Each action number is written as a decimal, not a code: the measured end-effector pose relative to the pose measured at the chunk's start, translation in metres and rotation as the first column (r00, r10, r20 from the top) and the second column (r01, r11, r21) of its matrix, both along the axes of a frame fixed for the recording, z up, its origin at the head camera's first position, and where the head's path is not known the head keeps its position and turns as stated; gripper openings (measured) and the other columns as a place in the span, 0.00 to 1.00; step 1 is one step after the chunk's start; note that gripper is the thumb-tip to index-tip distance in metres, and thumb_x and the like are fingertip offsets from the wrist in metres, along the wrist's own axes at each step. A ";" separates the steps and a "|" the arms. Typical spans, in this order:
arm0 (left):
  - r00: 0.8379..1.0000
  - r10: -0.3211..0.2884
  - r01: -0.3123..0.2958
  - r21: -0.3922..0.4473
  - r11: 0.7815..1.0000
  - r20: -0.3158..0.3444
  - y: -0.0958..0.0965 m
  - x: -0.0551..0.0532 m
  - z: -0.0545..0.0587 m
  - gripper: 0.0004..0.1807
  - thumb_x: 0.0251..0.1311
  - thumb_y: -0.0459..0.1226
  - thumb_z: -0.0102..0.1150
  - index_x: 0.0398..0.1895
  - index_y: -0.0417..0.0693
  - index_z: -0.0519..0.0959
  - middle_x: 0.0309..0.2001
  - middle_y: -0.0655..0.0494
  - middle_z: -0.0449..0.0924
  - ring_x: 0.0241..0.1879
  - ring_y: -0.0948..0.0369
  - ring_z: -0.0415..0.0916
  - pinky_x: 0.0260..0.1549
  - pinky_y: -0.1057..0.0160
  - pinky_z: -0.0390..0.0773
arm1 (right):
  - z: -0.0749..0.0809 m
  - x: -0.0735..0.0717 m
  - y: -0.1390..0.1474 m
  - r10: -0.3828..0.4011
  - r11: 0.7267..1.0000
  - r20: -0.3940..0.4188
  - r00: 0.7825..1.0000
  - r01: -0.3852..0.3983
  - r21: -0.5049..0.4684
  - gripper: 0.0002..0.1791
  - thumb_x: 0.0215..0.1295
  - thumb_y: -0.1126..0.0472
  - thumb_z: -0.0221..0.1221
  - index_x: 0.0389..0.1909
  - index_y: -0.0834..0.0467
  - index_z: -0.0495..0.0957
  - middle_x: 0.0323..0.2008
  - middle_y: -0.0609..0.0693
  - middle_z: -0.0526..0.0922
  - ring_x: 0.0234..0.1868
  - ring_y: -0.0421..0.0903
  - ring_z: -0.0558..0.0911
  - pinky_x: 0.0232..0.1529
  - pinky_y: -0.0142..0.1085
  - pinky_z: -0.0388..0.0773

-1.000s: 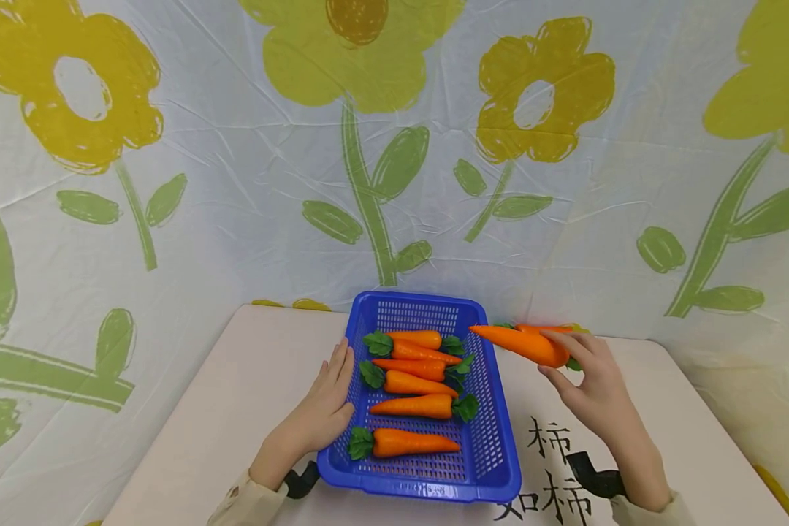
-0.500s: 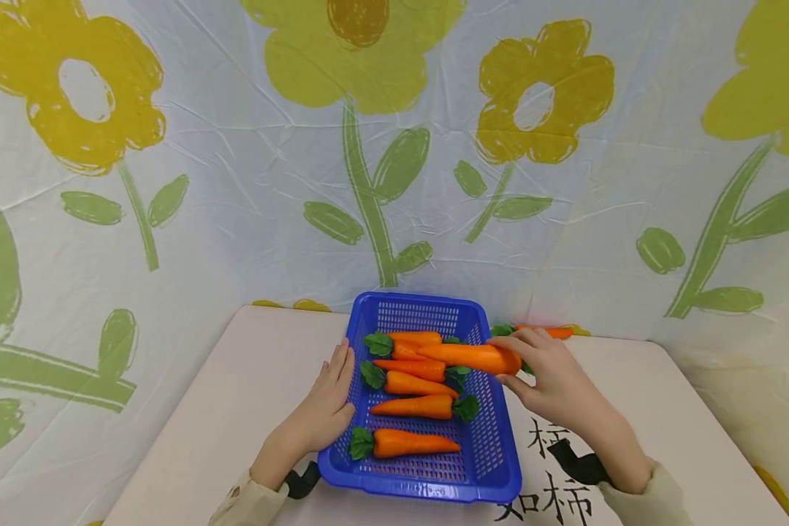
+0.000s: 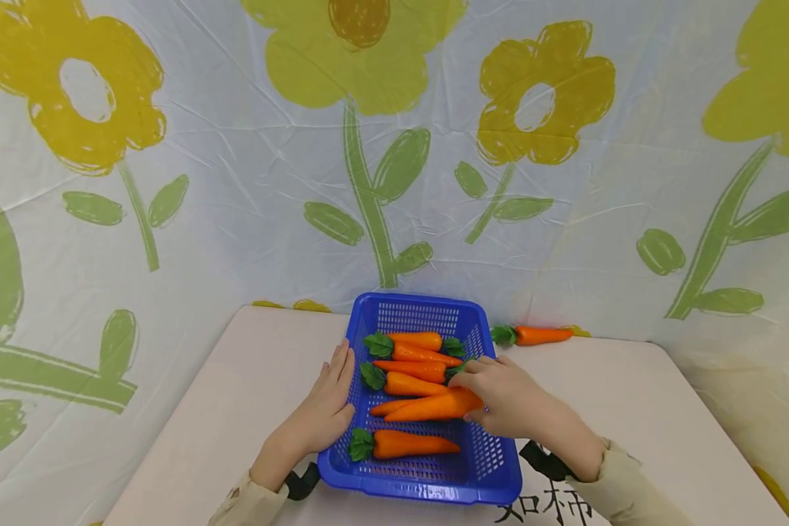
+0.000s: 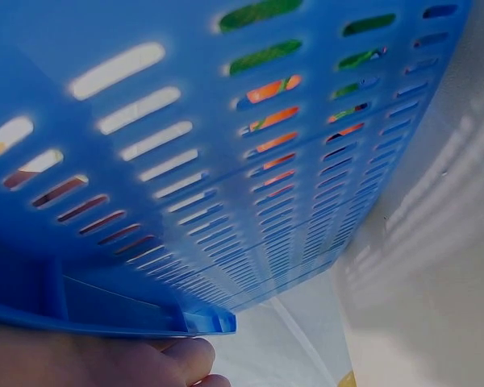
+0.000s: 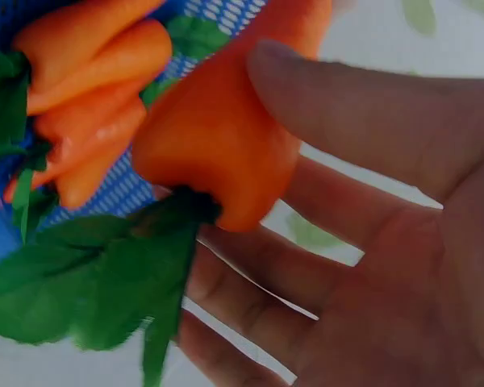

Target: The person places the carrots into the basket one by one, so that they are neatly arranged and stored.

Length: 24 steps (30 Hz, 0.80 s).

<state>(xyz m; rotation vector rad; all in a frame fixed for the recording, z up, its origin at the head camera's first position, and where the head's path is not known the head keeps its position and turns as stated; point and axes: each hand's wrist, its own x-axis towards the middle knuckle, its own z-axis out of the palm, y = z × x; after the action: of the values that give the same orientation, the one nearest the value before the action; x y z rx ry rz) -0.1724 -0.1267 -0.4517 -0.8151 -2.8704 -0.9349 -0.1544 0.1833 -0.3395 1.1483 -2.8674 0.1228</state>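
My right hand (image 3: 506, 394) reaches over the right side of the blue plastic basket (image 3: 421, 491) and pinches an orange carrot (image 3: 427, 407) near its leafy end. In the right wrist view thumb and fingers press the thick end of this carrot (image 5: 218, 153), with its green leaves (image 5: 105, 274) hanging below. The carrot's tip points left, overlapping another carrot. Several more carrots lie crosswise in the basket, one of them (image 3: 414, 444) nearest the front. My left hand (image 3: 318, 409) rests along the basket's left rim with straight fingers; the left wrist view shows fingertips (image 4: 189, 359) under the rim.
One more carrot (image 3: 542, 335) lies on the table (image 3: 217, 409) behind and right of the basket, at the back edge. A flower-printed cloth (image 3: 250, 146) hangs behind the table. Black written characters (image 3: 552, 504) mark the tabletop at the front right.
My right hand has brought the carrot leftward from beside the basket to inside it, then lower and nearer the front. My left hand stays on the rim.
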 end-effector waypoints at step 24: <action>1.000 0.007 -0.007 -0.004 1.000 0.007 0.000 0.001 0.001 0.42 0.64 0.30 0.45 0.77 0.30 0.38 0.79 0.41 0.27 0.77 0.45 0.30 0.72 0.40 0.40 | -0.032 -0.004 -0.050 -0.305 0.910 0.412 0.859 0.136 0.391 0.13 0.55 0.52 0.71 0.40 0.51 0.85 0.29 0.43 0.81 0.30 0.43 0.77 0.42 0.38 0.78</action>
<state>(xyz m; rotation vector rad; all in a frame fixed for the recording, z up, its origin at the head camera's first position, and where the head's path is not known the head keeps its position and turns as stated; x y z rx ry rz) -0.1712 -0.1265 -0.4504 -0.8034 -2.8795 -0.9337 -0.1587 0.1336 -0.3716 0.9068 -3.5478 -0.1547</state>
